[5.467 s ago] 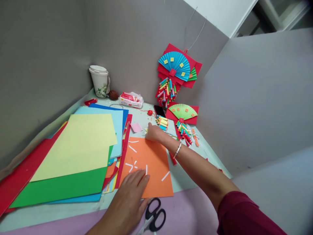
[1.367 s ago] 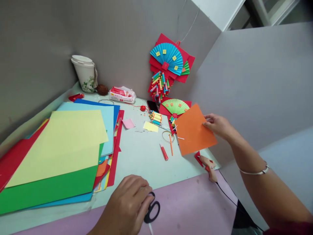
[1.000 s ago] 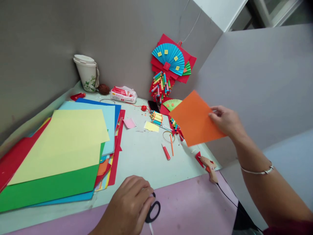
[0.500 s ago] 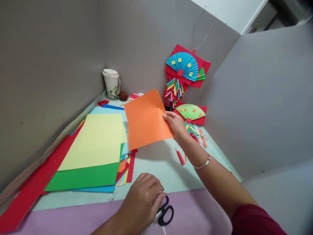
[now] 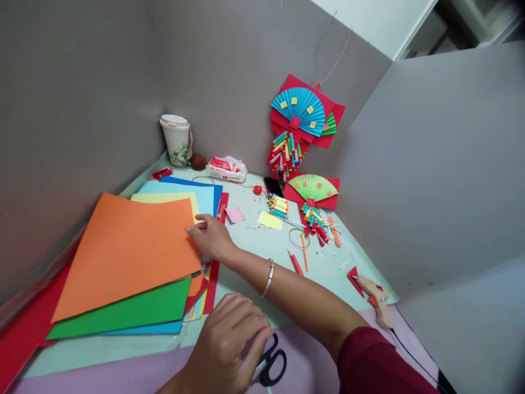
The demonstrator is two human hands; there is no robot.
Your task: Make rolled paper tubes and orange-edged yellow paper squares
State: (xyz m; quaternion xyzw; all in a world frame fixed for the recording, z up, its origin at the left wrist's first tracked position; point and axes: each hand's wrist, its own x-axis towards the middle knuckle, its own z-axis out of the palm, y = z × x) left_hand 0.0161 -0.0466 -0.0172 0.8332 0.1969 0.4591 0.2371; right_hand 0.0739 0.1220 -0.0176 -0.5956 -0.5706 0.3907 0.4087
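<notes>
My right hand (image 5: 211, 238) pinches the right edge of an orange sheet of paper (image 5: 135, 251) between thumb and fingers. The sheet lies over a stack of coloured sheets; a yellow sheet (image 5: 164, 197) shows behind it and a green sheet (image 5: 123, 312) in front. My left hand (image 5: 232, 339) is at the front edge of the table, its fingers curled in toward the thumb; whatever may be inside is hidden. Just right of it are black-handled scissors (image 5: 274, 369), partly covered by the hand.
A lidded cup (image 5: 176, 142) and a wipes packet (image 5: 227, 168) stand at the back. Red panels with a blue paper fan (image 5: 303, 109) hang on the wall. A green fan (image 5: 314, 187), small paper rolls (image 5: 278, 205), a red pen-like tool (image 5: 295, 262) and a glue gun (image 5: 375, 295) are right.
My right hand has moved left and brought the orange sheet from mid-air onto the paper stack, over the yellow sheet. My left hand stays beside the scissors. The view has shifted slightly.
</notes>
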